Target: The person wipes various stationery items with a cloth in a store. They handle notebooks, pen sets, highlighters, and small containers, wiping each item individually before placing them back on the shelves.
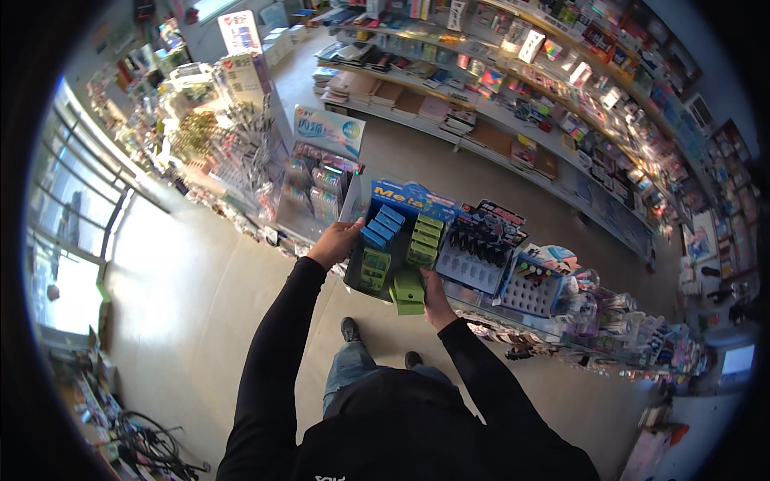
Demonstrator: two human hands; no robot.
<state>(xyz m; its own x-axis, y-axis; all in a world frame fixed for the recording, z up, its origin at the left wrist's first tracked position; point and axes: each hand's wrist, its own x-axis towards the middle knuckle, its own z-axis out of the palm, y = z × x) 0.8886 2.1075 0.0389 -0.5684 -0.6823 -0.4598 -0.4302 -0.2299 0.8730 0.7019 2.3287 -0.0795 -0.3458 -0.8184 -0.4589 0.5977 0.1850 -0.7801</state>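
Observation:
A blue-backed display box [415,200] with printed lettering sits at the counter edge before me. My left hand [335,245] grips its left side, the thumb beside a stack of blue small boxes [382,226]. On the right inside stands a row of green small boxes [425,239], and more green-and-dark packs [374,269] lie at the front left. My right hand [438,302] is closed at the right edge of some plain green boxes [408,293], which jut over the display's front. Its fingers are partly hidden.
Right of the box stand a display card of black items [479,243] and a rack with round holes [530,291]. A clear display case [316,192] adjoins on the left. Stocked shelves [421,81] line the aisle beyond the glass counter. A bicycle [147,442] is at lower left.

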